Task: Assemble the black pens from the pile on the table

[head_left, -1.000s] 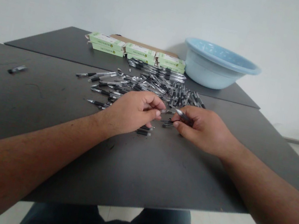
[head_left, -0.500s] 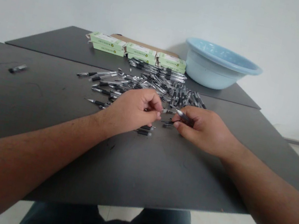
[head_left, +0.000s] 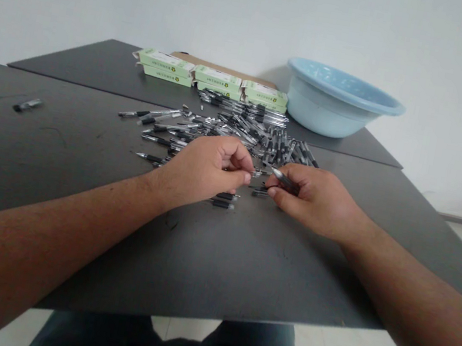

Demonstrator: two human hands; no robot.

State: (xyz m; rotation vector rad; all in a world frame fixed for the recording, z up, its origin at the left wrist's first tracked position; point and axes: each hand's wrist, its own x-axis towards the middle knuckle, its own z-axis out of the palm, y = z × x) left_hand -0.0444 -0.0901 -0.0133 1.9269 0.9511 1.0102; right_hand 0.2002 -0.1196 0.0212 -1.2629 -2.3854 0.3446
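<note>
My right hand (head_left: 318, 200) is closed around a pen (head_left: 286, 180) with a dark grip, its pale tip pointing up and to the left. Facing it, my left hand (head_left: 210, 163) makes a pinch; anything between the fingertips is too small to name. A narrow gap parts the two hands. Behind them spreads a pile of pens (head_left: 238, 129) with clear barrels and black grips. Beneath my left hand lie a few black-grip pieces (head_left: 223, 204), partly covered by it. More dark pen parts (head_left: 260, 192) rest beside my right fingertips.
Green-and-white boxes (head_left: 166, 69) are stacked in a row at the back, before a brown board (head_left: 226, 69). A light blue basin (head_left: 327, 109) stands at the back right. One loose pen part (head_left: 27, 105) lies far left on the dark table (head_left: 214, 265).
My left fingertips have shifted slightly right, toward the pen. My right hand keeps its hold on the pen almost unmoved.
</note>
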